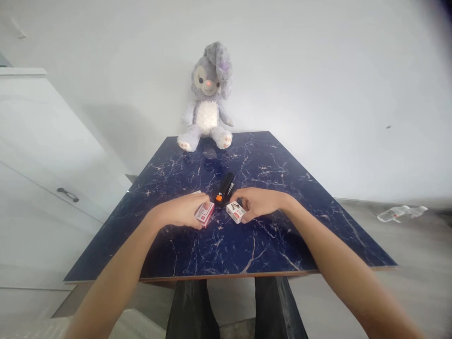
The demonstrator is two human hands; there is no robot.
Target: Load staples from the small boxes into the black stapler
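My left hand (187, 210) is closed around a red-and-white small box (205, 214), its fingers covering much of the box's far side. In my right hand (259, 203), thumb and fingers grip a small white box (235, 212) with a dark picture and red print on it. Between the two boxes, slightly farther back, a black stapler (226, 186) with an orange part lies on the blue marbled table (247, 249). My right fingertips are close to the stapler; whether they touch it I cannot tell.
A grey plush rabbit (207, 113) sits at the table's back edge against the white wall (300, 70). A white cabinet (42, 155) with a dark handle stands to the left. On the floor at right lies a clear plastic item (395, 213).
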